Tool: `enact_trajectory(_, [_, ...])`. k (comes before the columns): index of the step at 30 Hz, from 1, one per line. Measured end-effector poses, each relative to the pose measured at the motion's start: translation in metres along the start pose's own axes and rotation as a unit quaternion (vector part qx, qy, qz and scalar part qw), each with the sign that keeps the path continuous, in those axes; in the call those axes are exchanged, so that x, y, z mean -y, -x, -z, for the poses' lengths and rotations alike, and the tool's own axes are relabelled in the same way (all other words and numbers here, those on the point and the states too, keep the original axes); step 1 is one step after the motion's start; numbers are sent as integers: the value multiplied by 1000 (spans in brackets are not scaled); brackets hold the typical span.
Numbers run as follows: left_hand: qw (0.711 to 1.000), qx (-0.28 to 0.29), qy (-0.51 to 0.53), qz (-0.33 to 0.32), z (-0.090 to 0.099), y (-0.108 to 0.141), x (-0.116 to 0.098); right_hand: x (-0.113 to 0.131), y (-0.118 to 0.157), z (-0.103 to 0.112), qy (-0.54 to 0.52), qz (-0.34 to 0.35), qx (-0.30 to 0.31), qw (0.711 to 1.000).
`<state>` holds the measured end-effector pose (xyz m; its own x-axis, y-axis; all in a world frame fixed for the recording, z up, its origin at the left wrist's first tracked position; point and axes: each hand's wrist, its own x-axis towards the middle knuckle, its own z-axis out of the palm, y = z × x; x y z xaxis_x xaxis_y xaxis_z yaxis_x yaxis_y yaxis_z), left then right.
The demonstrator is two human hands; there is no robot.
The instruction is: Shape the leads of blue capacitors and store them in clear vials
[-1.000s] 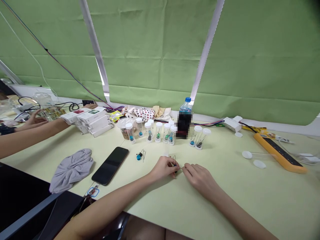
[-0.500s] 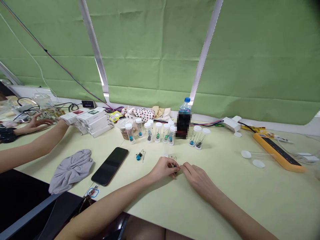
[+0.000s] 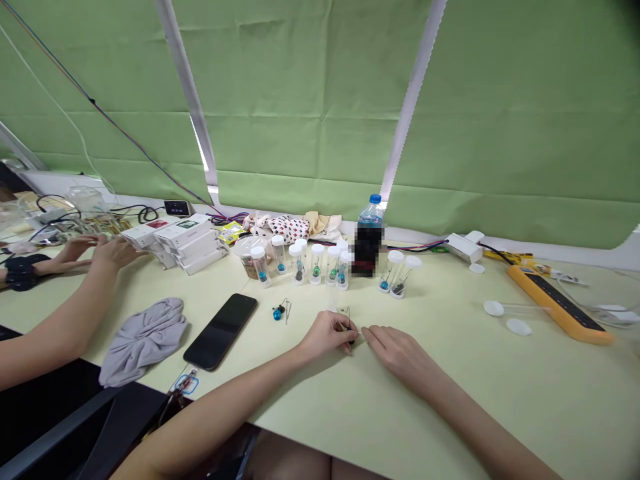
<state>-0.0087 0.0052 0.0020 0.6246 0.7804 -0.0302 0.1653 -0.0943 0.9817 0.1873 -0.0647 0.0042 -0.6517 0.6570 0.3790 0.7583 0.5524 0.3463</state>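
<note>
My left hand [image 3: 327, 335] is closed in a pinch on a small dark piece with a bent thin wire [image 3: 349, 313] rising from it. Just to its right, my right hand [image 3: 395, 350] is closed with its fingertips together. A faint thin line shows in the narrow gap between the two hands, but what the right fingers grip is too small to tell. Left of my hands lies a blue bead with a black part [image 3: 278, 313] and thin metal wires [image 3: 287, 312]. Behind stand several clear tubes [image 3: 316, 265] with white caps, holding blue, green or dark beads and wires.
A phone [image 3: 221, 332] and a grey cloth scrunchie [image 3: 145, 341] lie at left. White boxes [image 3: 190, 243] are stacked behind them, near a co-worker's hands [image 3: 107, 252]. A bottle [image 3: 371, 217] stands at the back; an orange power strip [image 3: 560, 305] and white discs [image 3: 519, 327] are at right.
My right fingertips have drawn slightly rightward, away from my left hand, which stays almost in place. At far left, the co-worker's hands have come together near the boxes.
</note>
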Motion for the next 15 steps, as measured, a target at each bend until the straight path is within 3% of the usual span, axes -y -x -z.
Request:
enact_trajectory(6, [1000, 2, 13, 0, -1, -2, 7, -1, 3, -2, -31, 7, 7, 999])
enact_trajectory(15, [1000, 20, 17, 6, -4, 1, 5, -1, -2, 8, -124, -62, 92, 986])
